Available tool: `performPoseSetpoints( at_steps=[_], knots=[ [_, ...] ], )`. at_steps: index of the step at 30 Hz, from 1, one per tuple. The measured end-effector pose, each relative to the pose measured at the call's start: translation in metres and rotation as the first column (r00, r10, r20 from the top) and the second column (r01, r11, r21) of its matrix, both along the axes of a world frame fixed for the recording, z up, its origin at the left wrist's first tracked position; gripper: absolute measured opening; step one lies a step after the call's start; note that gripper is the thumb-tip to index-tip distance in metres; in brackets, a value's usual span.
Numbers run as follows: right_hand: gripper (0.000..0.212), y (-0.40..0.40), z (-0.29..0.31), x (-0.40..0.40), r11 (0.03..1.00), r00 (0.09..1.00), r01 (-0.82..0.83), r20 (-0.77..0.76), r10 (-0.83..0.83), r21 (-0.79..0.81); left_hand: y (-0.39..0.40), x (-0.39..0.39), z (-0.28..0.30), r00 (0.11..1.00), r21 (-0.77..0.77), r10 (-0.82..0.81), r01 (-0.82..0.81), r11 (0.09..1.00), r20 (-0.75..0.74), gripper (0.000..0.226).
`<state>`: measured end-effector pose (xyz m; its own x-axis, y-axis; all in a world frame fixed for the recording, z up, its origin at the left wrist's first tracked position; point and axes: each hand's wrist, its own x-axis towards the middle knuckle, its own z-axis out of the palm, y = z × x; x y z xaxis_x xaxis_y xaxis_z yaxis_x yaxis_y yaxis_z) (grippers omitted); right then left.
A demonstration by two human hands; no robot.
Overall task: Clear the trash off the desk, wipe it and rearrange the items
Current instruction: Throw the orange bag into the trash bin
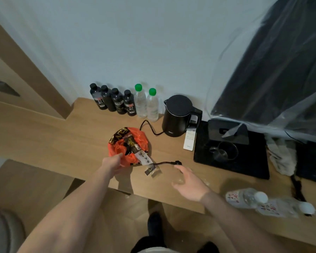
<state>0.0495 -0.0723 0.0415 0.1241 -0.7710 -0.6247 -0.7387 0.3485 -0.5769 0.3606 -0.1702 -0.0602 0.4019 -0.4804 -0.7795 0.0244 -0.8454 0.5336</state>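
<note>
Orange plastic marks the trash-clearing step: nearest the table's (66, 143) front edge, the left hand (112, 162) pinches the orange bag (130, 143) at its near rim, while the right hand (189, 185) hovers with fingers spread, gripping nothing. Just beyond that hand, between it and the bag, lies a small wrapper (152, 170), seemingly loose litter. The next move probably calls for picking it up and dropping it into the bag.

Bare forearms, no sleeves; dark socks (154, 225).

Four dark bottles (112, 99), two green-capped bottles (146, 105), two toppled bottles (263, 201), one kettle (179, 115)
</note>
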Motion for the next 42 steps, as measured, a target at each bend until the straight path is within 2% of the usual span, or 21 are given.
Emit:
performPoseSetpoints(
  at_steps=[4, 7, 11, 13, 17, 23, 27, 31, 35, 42],
  knots=[
    [0.072, 0.008, 0.000, -0.005, 0.999, 0.998, 0.043, -0.040, -0.043, 0.017, -0.013, 0.011, -0.018, 0.996, 0.035, -0.089, 0.088, 0.995, 0.017, 0.040],
    [0.071, 0.013, 0.000, -0.010, 0.999, 0.998, 0.041, -0.042, -0.040, 0.004, -0.024, 0.022, -0.033, 0.997, 0.025, -0.079, 0.079, 0.997, 0.019, 0.040],
    [0.072, 0.028, 0.003, -0.017, 1.000, 1.000, 0.028, -0.015, -0.028, -0.010, -0.014, 0.034, -0.040, 0.988, -0.035, -0.044, 0.050, 0.998, 0.145, 0.042],
    [0.070, 0.038, 0.008, -0.024, 1.000, 1.000, 0.006, 0.021, -0.005, -0.024, 0.015, 0.017, -0.001, 0.986, -0.076, -0.026, 0.040, 0.996, 0.166, 0.041],
    [0.066, 0.061, 0.019, -0.042, 0.999, 0.995, 0.010, 0.100, -0.005, -0.049, 0.088, -0.034, 0.073, 0.991, -0.189, -0.008, 0.034, 0.981, 0.135, 0.020],
    [0.059, 0.109, 0.036, -0.083, 0.998, 0.968, 0.036, 0.251, -0.022, -0.053, 0.205, -0.111, 0.134, 0.976, -0.228, -0.093, 0.138, 0.964, 0.199, 0.022],
    [0.058, 0.158, 0.044, -0.126, 0.994, 0.928, 0.067, 0.372, -0.032, -0.081, 0.277, -0.175, 0.154, 0.952, -0.222, -0.171, 0.229, 0.948, 0.253, 0.023],
    [0.059, 0.209, 0.037, -0.177, 0.980, 0.886, 0.190, 0.440, -0.147, -0.056, 0.336, -0.235, 0.162, 0.914, -0.210, -0.282, 0.349, 0.913, 0.291, 0.029],
    [0.054, 0.258, 0.031, -0.213, 0.967, 0.880, 0.247, 0.433, -0.195, -0.065, 0.384, -0.277, 0.166, 0.861, -0.203, -0.407, 0.477, 0.855, 0.306, 0.024],
    [0.044, 0.336, 0.027, -0.249, 0.913, 0.858, 0.383, 0.421, -0.295, -0.141, 0.448, -0.306, 0.158, 0.660, -0.130, -0.590, 0.710, 0.692, 0.465, 0.016]
  ],
)
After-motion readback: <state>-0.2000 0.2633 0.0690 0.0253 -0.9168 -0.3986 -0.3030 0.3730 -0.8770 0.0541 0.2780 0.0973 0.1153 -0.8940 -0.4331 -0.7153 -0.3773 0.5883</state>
